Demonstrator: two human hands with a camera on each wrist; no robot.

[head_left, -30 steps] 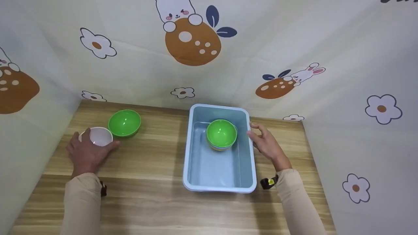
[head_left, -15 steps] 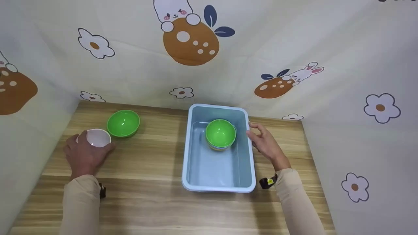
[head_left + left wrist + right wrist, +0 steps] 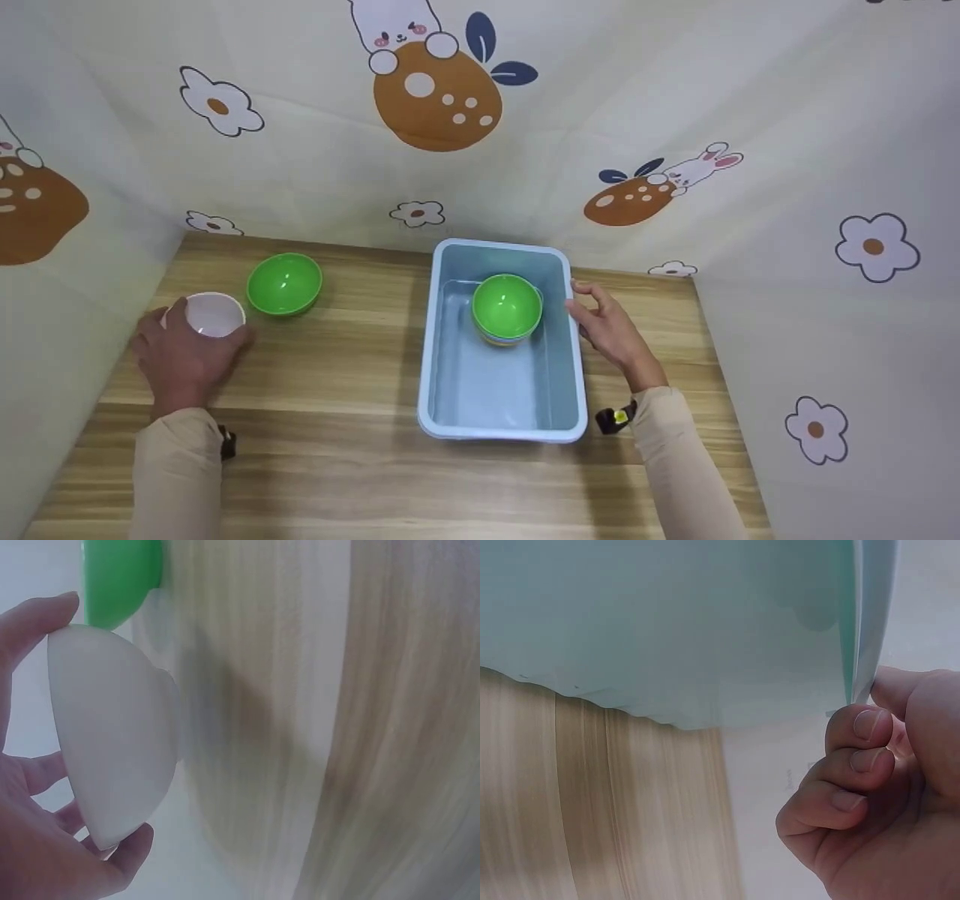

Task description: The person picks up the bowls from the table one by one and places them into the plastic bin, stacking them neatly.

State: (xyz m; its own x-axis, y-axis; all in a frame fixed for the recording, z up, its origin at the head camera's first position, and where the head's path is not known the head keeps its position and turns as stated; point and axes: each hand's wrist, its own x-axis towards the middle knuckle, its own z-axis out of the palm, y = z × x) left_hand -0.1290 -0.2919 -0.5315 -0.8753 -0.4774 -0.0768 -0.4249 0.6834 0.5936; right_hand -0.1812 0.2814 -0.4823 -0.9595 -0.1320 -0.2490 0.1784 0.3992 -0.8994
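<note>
At the left of the head view, my left hand (image 3: 186, 360) holds a white bowl (image 3: 216, 315) across its rim. In the left wrist view the thumb is on one side of this bowl (image 3: 116, 735) and the fingers are on the opposite side. A green bowl (image 3: 285, 283) stands upright beside it. My right hand (image 3: 616, 337) pinches the right rim of a light blue plastic basin (image 3: 502, 435), with the thumb and curled fingers showing at the rim in the right wrist view. Inside the basin sits a stack of bowls (image 3: 507, 306), a green one on top.
The wood-grain tabletop (image 3: 337, 405) lies under everything. A pale curtain (image 3: 300, 172) with printed rabbits and flowers rises behind the table and along both sides.
My left hand has moved a little left with the white bowl, which now stands farther from the green bowl. The right hand and the basin stay in place.
</note>
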